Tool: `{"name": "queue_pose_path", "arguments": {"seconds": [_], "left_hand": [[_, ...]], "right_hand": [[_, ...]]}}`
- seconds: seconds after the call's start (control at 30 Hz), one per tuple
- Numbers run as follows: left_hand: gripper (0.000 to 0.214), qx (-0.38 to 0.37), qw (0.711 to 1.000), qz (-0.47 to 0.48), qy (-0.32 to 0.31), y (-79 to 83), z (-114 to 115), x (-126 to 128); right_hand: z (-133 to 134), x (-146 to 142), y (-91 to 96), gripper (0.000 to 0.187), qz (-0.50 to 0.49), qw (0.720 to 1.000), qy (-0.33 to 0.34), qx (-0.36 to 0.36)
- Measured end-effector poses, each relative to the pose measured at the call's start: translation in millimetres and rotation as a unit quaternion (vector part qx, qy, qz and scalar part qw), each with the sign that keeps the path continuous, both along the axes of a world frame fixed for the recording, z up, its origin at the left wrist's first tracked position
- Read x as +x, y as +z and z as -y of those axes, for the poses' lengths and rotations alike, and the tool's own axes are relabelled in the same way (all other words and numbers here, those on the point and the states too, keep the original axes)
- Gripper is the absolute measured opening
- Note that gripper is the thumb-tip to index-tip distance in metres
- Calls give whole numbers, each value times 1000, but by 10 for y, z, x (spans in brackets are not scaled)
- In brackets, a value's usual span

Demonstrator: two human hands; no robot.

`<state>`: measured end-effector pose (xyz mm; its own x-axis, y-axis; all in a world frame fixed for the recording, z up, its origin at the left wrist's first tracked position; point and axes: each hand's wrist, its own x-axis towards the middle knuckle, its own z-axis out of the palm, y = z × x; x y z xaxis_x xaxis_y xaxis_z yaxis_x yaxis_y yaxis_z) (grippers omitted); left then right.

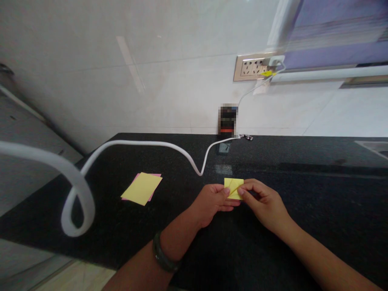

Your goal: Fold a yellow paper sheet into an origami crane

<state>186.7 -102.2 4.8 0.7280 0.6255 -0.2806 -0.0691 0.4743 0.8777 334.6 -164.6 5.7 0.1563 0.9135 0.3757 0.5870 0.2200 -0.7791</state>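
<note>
Between both hands (235, 200), yellow paper (233, 186)

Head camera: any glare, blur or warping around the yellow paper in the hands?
Head view: the folded yellow paper square between left hand and right hand is sharp, evenly lit; the glossy black stone counter shows faint reflections; the thick white cable balloons at the left edge from lens warp; the window frame top right is smeared; the small dark object by the wall is pixelated.

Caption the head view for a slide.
Left hand and right hand pinch a yellow paper over a black counter; more sheets lie beside.
</note>
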Motion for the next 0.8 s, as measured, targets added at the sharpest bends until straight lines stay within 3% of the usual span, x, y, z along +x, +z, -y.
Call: {"name": "queue_pose_path", "arguments": {"seconds": [0.23, 0.47, 0.8], "left_hand": [[37, 1, 1000, -23, -1, 21, 2, 6], [36, 138, 986, -93, 5, 22, 26, 2], [29, 131, 987, -94, 15, 46, 43, 21]], "right_hand": [[-13, 2, -14, 10, -21, 1000, -21, 2], [-12, 12, -4, 10, -43, 999, -18, -11], [-10, 12, -8, 14, -100, 993, -16, -56]]}}
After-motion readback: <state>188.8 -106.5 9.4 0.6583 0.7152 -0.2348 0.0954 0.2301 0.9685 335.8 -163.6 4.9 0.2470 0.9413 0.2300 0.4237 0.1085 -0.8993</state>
